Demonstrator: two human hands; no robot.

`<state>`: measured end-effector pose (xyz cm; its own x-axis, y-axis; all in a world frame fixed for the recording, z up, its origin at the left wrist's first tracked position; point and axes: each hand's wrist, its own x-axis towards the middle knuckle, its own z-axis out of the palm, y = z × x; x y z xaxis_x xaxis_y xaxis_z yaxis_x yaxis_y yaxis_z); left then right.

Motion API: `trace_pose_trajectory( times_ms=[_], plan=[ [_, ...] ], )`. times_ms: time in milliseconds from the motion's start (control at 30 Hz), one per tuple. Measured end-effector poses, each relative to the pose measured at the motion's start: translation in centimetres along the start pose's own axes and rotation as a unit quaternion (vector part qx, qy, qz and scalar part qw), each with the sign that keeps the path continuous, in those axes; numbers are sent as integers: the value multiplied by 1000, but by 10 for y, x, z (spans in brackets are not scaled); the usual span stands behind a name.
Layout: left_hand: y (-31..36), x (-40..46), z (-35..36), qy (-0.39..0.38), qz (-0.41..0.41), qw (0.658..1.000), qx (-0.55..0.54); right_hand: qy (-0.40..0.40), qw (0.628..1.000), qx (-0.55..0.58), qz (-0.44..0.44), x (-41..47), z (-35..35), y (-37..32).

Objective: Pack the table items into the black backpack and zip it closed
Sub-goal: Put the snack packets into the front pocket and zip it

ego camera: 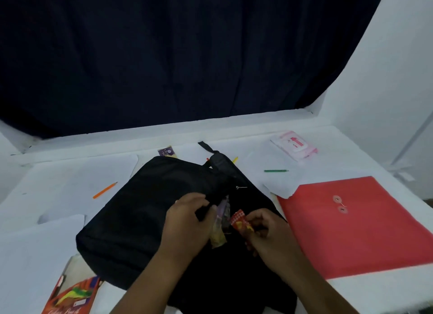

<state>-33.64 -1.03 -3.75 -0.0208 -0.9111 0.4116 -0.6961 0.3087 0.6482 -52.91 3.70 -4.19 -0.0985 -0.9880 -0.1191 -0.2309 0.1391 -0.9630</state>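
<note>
Seemingly crinkly red wrapper pinched.

Two bare forearms reach in from the lower edge of the frame, ending in the left hand and right hand; no sleeves, rings, watches or gloves are visible.

Centre: backpack lies on the table, both hands on it.
Right: envelope folder; behind it, a pencil and wipes pack.
Left: another pencil on paper sheets.
Near left: pencil box.
</note>
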Motion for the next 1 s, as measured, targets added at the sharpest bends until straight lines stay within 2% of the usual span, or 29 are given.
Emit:
trace_pose_trajectory(
  times_ms=[167, 333, 500, 533, 633, 733, 833, 933, 1000],
  plan=[
    [11, 6, -17, 36, -32, 994, -98, -11, 996, 91, 19, 3, 28, -12],
    [13, 8, -29, 34, -50, 987, -148, -17, 988, 151, 8, 17, 48, -40],
    [9, 7, -37, 24, -60, 985, -159, -137, 964, 219, 58, 30, 65, -39],
    [8, 7, -38, 20, -57, 986, -157, -141, 958, 241, 65, 30, 66, -37],
    [-1, 8, -42, -3, -47, 989, -139, -72, 959, 264, 74, 26, 57, -33],
    [-9, 9, -46, -41, -58, 991, -117, 3, 983, 182, 26, 28, 41, -32],
    [-14, 12, -47, -61, -47, 992, -100, 44, 990, 134, -31, 32, 27, -38],
    [-22, 22, -48, -48, -39, 994, -87, 80, 987, 115, -74, 44, 18, -48],
    [-39, 33, -49, -12, -26, 999, -29, 80, 988, 85, -97, 58, 17, -58]
  ],
)
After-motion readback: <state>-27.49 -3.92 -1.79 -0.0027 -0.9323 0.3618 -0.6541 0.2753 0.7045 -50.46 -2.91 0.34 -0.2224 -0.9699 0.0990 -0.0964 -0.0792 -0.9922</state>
